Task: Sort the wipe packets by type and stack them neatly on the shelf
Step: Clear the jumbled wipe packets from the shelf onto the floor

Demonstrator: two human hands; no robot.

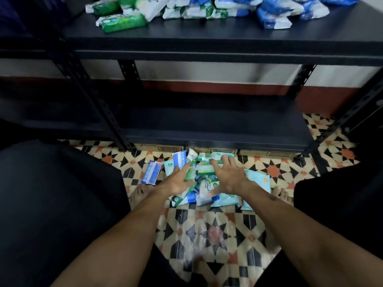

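Observation:
A loose heap of wipe packets (207,183) lies on the tiled floor in front of the shelf, mixing green, blue and pale turquoise wrappers. My left hand (178,179) reaches onto the heap's left side, fingers stretched over a green packet (189,172). My right hand (226,175) is spread over the top of the heap, fingers straight and touching green-and-white packets. One blue packet (152,172) lies apart on the left. On the top shelf board (207,36), green packets (122,22) sit at the left and blue packets (275,15) at the right.
The black metal rack has a bare lower board (207,125) and slotted uprights (83,83). Cardboard boxes (223,151) sit under the lowest board. My knees in dark cloth flank the heap, and bare toes (141,192) show beside it.

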